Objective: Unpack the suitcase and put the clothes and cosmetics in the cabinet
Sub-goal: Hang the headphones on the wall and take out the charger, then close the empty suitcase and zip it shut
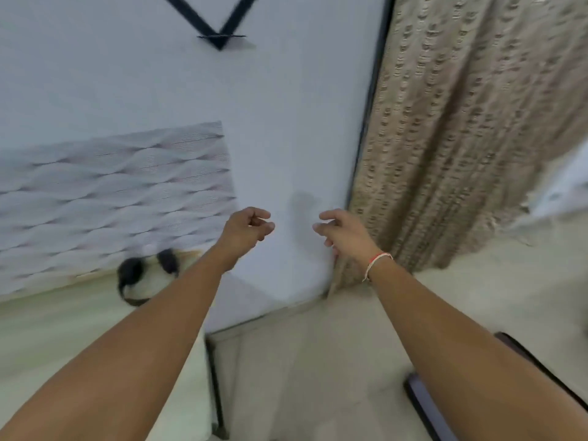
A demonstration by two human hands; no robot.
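Both the left hand (246, 229) and the right hand (342, 232) hang out in front with fingers loosely curled, holding nothing. Beyond the fingers stand only a pale wall (286, 122) and a patterned curtain (461, 138); no suitcase, clothes or cabinet shows. The blurred view suggests a risk of knocking the wall.

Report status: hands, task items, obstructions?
Left hand and right hand raised, fingers loosely curled, holding nothing. No suitcase contents or cabinet identifiable; frame blurred. Ahead: wall, curtain.
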